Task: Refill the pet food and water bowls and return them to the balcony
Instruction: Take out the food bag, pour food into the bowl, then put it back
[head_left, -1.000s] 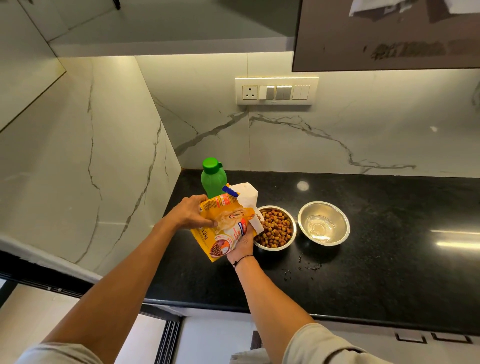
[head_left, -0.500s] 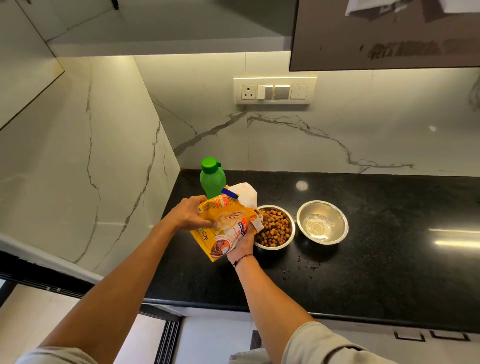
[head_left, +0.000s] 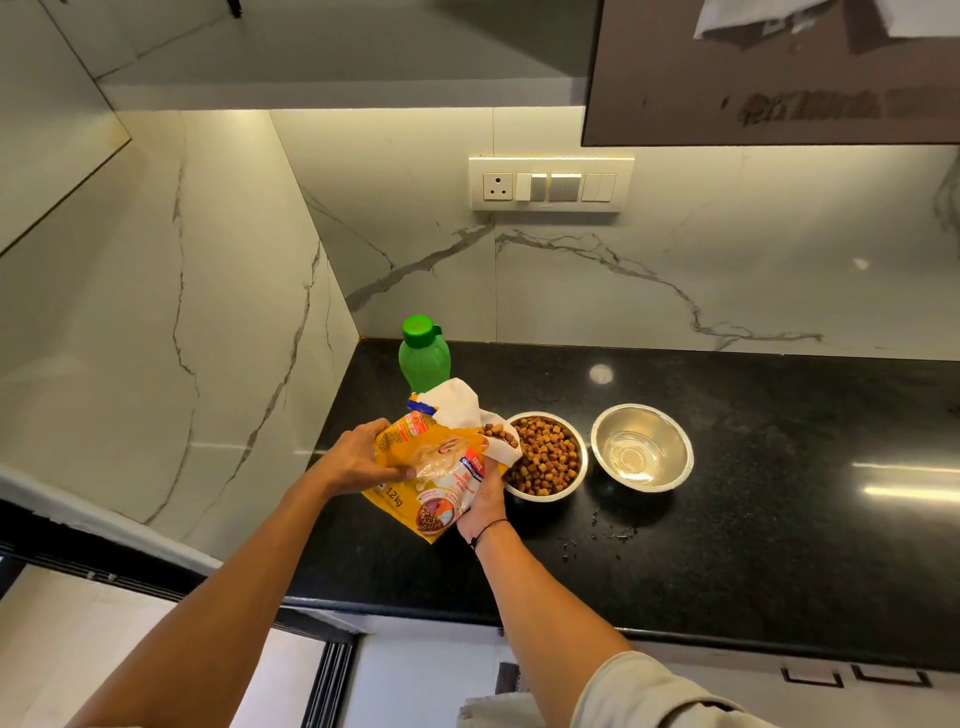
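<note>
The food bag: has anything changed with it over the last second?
The bag is tipped a little further, and kibble now shows at its mouth over the food bowl. Both hands, left and right, hold it as before. Water bowl and bottle have not moved.

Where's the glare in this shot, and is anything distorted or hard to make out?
Head view: under-cabinet light glares in streaks on the black countertop at right; a round glint sits behind the water bowl. Wide-angle lens bends the marble walls. Cabinet front reflections look smeared.
</note>
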